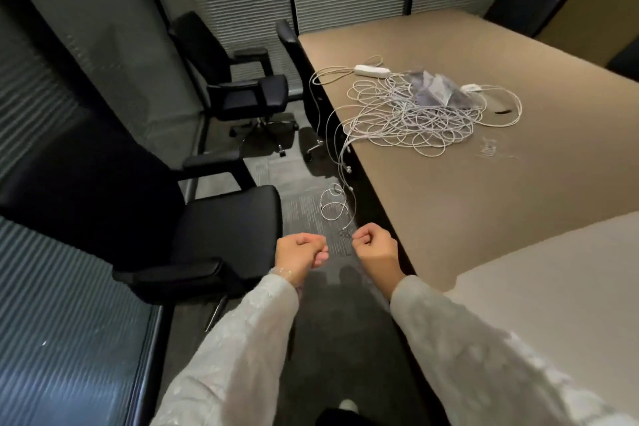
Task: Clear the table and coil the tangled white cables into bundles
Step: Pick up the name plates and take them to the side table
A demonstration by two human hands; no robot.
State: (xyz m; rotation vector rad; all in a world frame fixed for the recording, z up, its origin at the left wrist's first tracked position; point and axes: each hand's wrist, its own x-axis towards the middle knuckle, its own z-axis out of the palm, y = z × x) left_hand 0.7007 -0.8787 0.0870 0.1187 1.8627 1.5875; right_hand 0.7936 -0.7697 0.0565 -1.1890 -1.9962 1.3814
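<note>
Cables [411,114] heaped on the bench [484,190], strands trailing over its edge toward the floor, lie ahead and rightward of both empty fists, right hand [375,244] nearer than left hand [302,251].

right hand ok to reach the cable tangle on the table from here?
Probably not without stepping forward. The right hand is a closed fist at the table's near corner; the cable tangle lies well beyond it, though nothing blocks the way.

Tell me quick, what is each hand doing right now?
Left hand: closed in a fist, holding nothing.
Right hand: closed in a fist, holding nothing; the white cables lie untouched on the table.
</note>
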